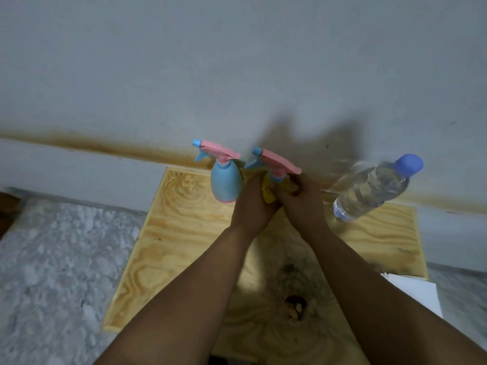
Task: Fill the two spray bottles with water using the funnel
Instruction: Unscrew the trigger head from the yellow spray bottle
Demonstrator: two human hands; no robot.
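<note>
A blue spray bottle (226, 184) with a pink trigger head stands capped at the back of the plywood board (179, 233). Just right of it is a yellow spray bottle (268, 196), also with a pink head (279, 162) and a blue nozzle. My left hand (251, 206) is wrapped around its yellow body. My right hand (303, 204) pinches the collar under the pink head. Both hands hide most of the yellow body. A clear water bottle (374, 188) with a blue cap stands at the right, capped and nearly full. No funnel shows.
The board lies on a speckled grey floor (60, 254) against a pale wall (237, 75) with a brown stain along its base. A white sheet (419, 293) sits off the board's right edge. A dark knot (296, 302) marks the wood near me.
</note>
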